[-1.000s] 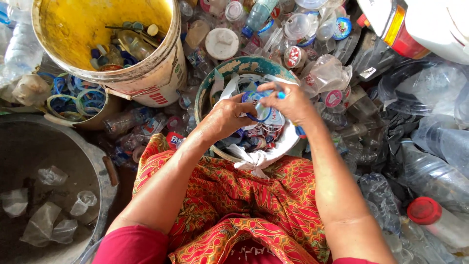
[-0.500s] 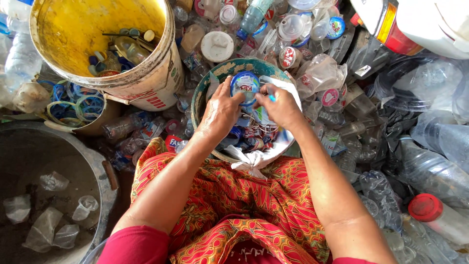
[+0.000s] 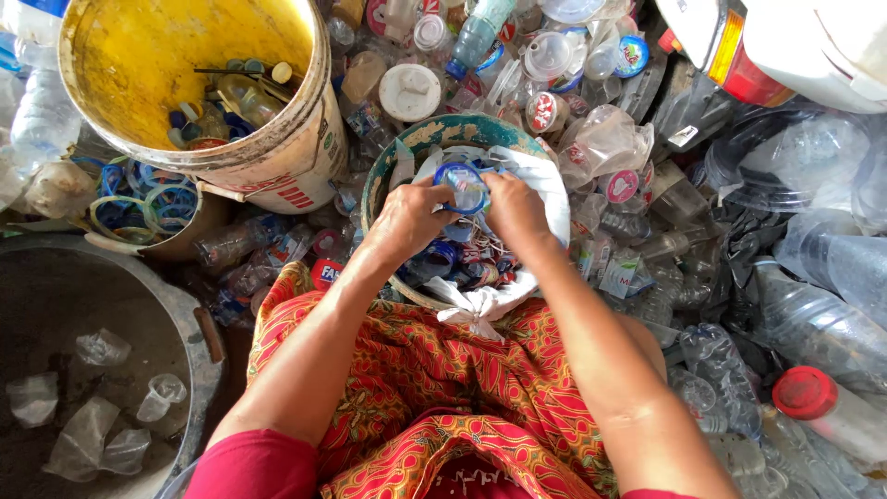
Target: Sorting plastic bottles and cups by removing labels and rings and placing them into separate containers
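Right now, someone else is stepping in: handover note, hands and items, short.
Left hand and right hand together grip a small clear plastic cup with a blue rim, above the green bowl lined with white cloth.
Done: the bowl holds blue-rimmed pieces and labels; the yellow plastic bucket holds caps and scraps; the dark metal basin holds clear cups.
Left: a heap of unsorted clear plastic cups and bottles beyond the bowl.

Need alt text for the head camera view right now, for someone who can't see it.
Both hands meet over a green basin lined with a white bag: left hand and right hand grip a small clear plastic cup with a blue rim. A yellow-stained bucket stands at upper left, with plastic bottles and cups heaped all around.
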